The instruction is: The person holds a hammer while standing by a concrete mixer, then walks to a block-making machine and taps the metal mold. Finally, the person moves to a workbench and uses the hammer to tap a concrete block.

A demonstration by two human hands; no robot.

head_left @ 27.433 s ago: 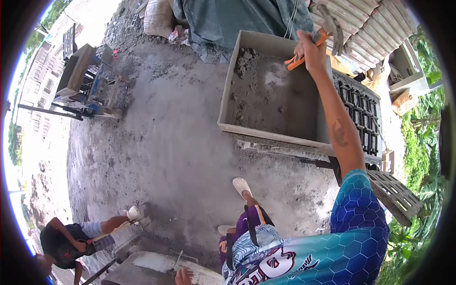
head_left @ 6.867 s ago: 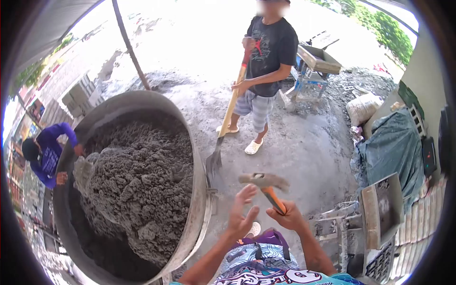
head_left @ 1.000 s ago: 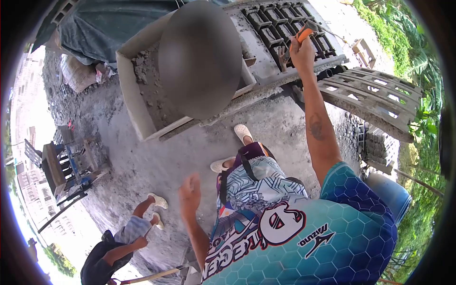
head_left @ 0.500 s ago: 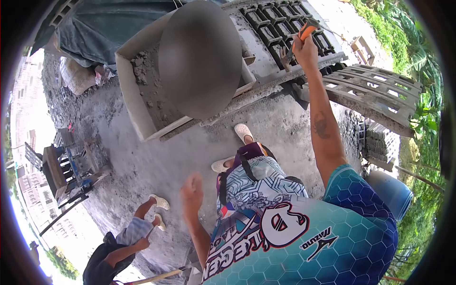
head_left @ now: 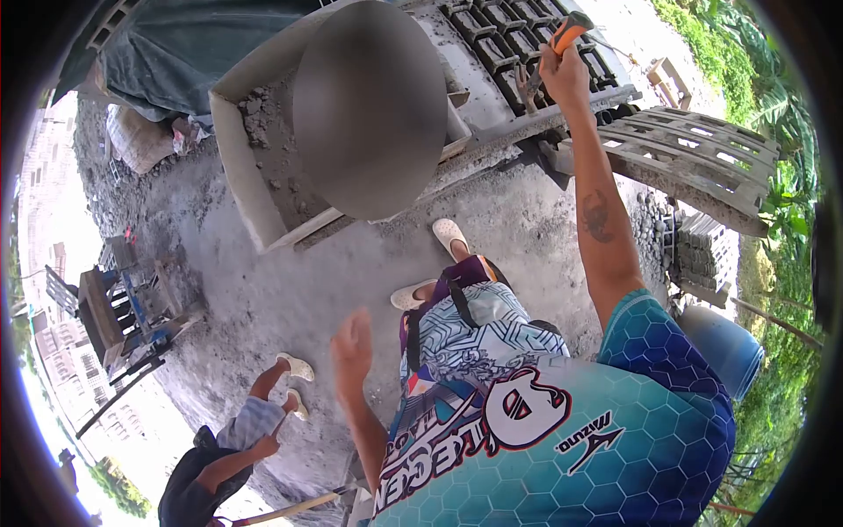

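Note:
My right hand (head_left: 565, 77) is closed around the orange and black handle of a hammer (head_left: 569, 33), above the right part of the bench. The hammer's head sits low, beside the edge of a dark metal mould (head_left: 500, 48) with several block-shaped cavities. Some cavities show grey material. My left hand (head_left: 353, 350) hangs in the air in front of my body, fingers loosely curled and nothing visible in them. It touches nothing and is slightly blurred.
A mixing trough (head_left: 235, 167) with grey mix stands left of the mould, partly masked by a blurred oval. A slatted pallet (head_left: 685, 162) leans at right, above a blue barrel (head_left: 722, 350). Another person (head_left: 206, 470) grips a long handle at lower left. A metal stand (head_left: 114, 307) is farther left.
My right hand and the hammer have shifted slightly upward. My left hand has risen a little, and the view has tilted slightly.

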